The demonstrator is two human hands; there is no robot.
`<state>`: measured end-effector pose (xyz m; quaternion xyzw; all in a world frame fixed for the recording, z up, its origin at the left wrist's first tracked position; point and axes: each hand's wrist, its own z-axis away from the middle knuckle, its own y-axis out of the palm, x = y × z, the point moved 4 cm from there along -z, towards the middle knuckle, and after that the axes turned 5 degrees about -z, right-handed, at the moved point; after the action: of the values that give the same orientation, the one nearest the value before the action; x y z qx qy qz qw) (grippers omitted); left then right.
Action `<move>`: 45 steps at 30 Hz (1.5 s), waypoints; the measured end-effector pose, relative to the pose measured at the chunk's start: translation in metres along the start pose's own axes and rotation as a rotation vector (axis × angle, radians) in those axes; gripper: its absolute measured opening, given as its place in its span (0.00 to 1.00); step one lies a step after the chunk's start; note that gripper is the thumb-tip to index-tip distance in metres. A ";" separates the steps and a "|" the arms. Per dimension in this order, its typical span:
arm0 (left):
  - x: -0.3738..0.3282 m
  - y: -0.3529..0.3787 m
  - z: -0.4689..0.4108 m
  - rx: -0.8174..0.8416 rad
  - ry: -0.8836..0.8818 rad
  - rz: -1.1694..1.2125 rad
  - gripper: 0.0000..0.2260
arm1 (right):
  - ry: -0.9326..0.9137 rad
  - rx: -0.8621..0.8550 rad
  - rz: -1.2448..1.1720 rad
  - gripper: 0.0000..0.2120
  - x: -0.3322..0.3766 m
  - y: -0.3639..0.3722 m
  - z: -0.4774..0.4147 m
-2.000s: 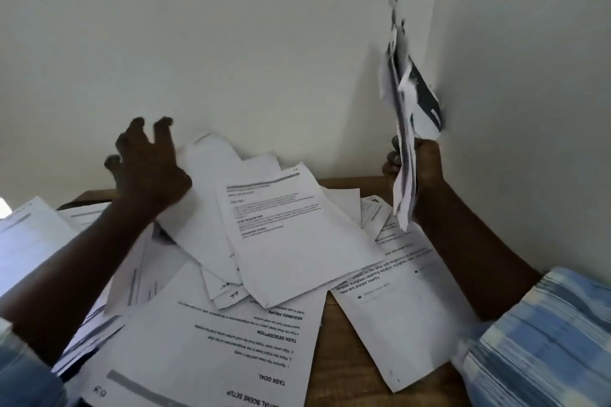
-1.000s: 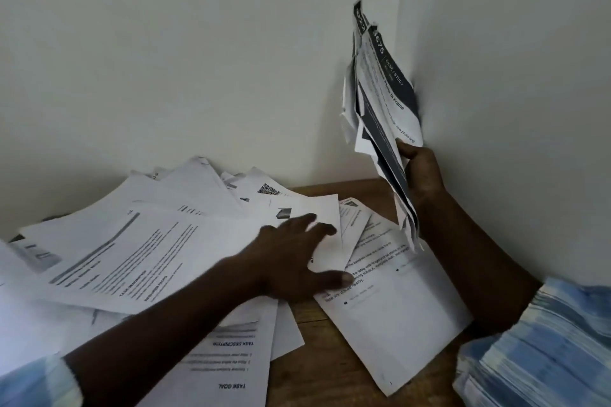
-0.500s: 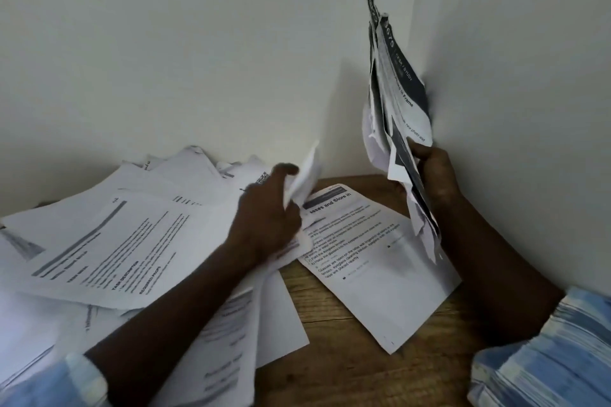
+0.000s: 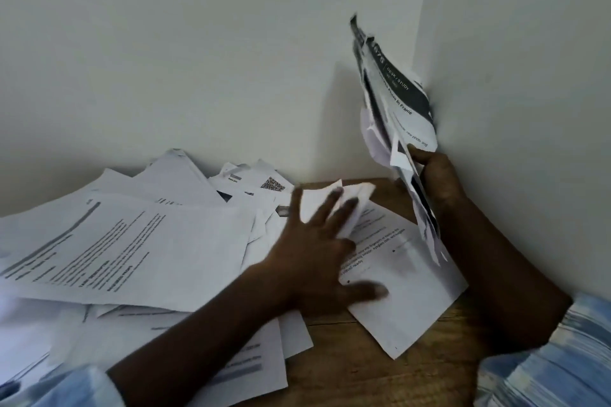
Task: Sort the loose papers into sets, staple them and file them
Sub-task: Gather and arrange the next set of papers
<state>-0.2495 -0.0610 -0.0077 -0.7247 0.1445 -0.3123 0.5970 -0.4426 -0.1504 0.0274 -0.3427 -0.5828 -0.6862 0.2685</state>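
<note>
Loose printed papers (image 4: 132,241) lie in an untidy heap over the left of the wooden table (image 4: 347,373). My left hand (image 4: 314,258) is blurred, with its fingers spread straight over the heap's right edge. A curled white sheet (image 4: 358,195) lies at its fingertips, and whether it is held is unclear. A single printed sheet (image 4: 406,291) lies flat under my thumb. My right hand (image 4: 436,178) grips an upright bundle of papers (image 4: 396,102) with dark headers, close to the wall corner.
Two white walls meet in a corner just behind the bundle, the right wall (image 4: 529,109) close beside my right arm. Bare wood shows at the table's front right. My striped blue sleeves fill the bottom corners.
My left hand, which gripped a raised sheet half a second ago, has spread its fingers flat and dropped over the papers. The right hand still holds its bundle upright.
</note>
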 end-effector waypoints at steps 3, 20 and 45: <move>-0.026 0.006 -0.001 0.090 0.065 0.029 0.50 | -0.038 -0.016 0.023 0.17 0.003 0.004 -0.004; -0.015 -0.089 0.052 -0.773 0.007 0.635 0.13 | -0.666 -0.045 0.610 0.14 0.135 0.059 0.085; 0.145 -0.193 0.256 -1.047 -0.272 0.088 0.14 | -0.323 -0.099 0.424 0.08 -0.011 0.071 0.113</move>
<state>-0.0106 0.1004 0.1940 -0.9524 0.2325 -0.0767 0.1818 -0.3633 -0.0517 0.0721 -0.5747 -0.4991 -0.5787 0.2928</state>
